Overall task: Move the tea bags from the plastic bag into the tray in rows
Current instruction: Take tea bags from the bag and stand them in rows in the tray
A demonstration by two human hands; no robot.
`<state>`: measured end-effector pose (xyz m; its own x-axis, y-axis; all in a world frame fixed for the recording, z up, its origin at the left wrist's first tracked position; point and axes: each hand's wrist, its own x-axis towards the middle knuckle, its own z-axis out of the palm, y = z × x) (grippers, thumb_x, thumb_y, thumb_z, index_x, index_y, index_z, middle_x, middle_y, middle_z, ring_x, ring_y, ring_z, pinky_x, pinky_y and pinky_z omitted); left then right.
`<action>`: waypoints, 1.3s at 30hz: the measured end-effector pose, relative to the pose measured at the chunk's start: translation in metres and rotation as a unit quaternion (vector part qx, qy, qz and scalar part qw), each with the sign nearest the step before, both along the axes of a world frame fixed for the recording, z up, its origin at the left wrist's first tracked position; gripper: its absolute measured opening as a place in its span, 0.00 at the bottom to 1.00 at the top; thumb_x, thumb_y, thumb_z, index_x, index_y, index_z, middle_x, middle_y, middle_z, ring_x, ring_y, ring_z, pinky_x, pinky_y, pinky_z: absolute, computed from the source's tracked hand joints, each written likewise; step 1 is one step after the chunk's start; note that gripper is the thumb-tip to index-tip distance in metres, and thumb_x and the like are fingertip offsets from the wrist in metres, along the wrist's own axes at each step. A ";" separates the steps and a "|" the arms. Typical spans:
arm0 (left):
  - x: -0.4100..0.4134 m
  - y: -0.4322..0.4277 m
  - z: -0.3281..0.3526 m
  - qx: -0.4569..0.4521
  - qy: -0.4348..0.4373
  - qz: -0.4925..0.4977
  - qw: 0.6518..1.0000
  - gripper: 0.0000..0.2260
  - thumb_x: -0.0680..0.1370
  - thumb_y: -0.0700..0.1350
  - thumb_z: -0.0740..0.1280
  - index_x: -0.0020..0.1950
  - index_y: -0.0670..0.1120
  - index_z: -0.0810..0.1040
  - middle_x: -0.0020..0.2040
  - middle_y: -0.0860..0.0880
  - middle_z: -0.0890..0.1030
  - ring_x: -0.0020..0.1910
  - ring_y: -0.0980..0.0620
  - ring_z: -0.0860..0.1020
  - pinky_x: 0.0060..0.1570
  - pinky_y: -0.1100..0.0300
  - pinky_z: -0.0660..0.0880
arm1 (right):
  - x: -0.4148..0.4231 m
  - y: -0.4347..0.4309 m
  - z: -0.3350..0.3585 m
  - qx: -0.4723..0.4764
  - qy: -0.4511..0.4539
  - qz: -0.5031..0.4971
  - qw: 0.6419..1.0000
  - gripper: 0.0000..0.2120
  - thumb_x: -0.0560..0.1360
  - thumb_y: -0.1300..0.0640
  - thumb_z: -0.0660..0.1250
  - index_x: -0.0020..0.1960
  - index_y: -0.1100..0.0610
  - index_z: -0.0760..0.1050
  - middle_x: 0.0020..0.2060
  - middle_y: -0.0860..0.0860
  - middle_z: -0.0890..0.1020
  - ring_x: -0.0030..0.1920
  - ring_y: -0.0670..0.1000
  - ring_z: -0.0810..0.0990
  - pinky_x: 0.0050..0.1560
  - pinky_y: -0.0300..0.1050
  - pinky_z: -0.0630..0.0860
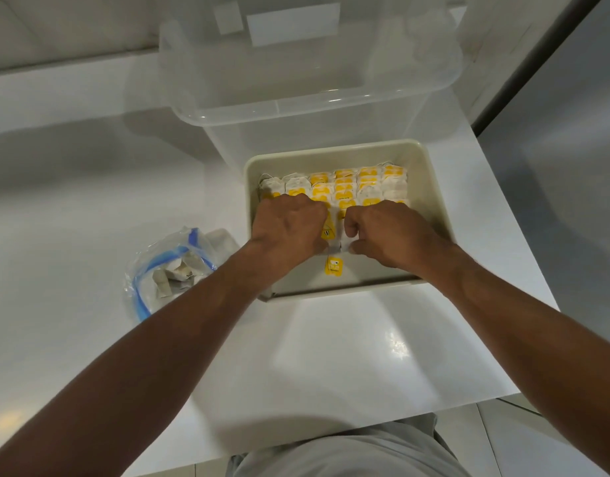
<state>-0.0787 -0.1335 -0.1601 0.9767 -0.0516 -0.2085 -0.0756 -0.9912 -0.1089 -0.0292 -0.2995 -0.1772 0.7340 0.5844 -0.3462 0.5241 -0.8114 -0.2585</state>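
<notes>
Tea bags (345, 187), white with yellow tags, in rows in a cream tray (431, 187) on a white counter (331, 356).
Rows fill the tray's 12 o'clock half. Left hand (290, 228) and right hand (396, 232), side by side mid-tray, each curl fingers round further tea bags; one yellow tag (334, 265) sits at their 6 o'clock. Plastic bag (169, 270), more bags inside, lies at the tray's 9 o'clock; clear tub (296, 80) at 12 o'clock.
</notes>
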 end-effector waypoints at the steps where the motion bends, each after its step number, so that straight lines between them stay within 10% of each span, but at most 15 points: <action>1: 0.000 0.001 0.001 -0.002 0.000 -0.001 1.000 0.17 0.75 0.62 0.67 0.54 0.51 0.79 0.53 0.49 0.82 0.53 0.46 0.81 0.42 0.57 0.65 | 0.000 0.001 0.000 -0.002 -0.001 0.000 1.000 0.12 0.72 0.44 0.71 0.50 0.45 0.71 0.46 0.48 0.80 0.49 0.55 0.79 0.48 0.51 0.78; 22: -0.089 0.109 0.064 -0.373 -0.052 0.061 0.924 0.15 0.70 0.62 0.73 0.52 0.60 0.77 0.47 0.63 0.80 0.43 0.59 0.79 0.44 0.54 0.78 | -0.064 0.061 0.077 0.221 0.079 -0.045 0.971 0.10 0.71 0.41 0.73 0.46 0.44 0.77 0.35 0.34 0.80 0.36 0.40 0.79 0.41 0.41 0.73; 39: -0.163 0.203 0.005 -0.330 -0.013 0.100 0.939 0.12 0.73 0.55 0.74 0.55 0.59 0.78 0.52 0.61 0.81 0.47 0.57 0.80 0.47 0.54 0.79 | -0.150 0.178 0.045 0.125 0.041 -0.016 0.991 0.13 0.78 0.47 0.67 0.61 0.47 0.75 0.52 0.43 0.83 0.49 0.46 0.82 0.53 0.41 0.75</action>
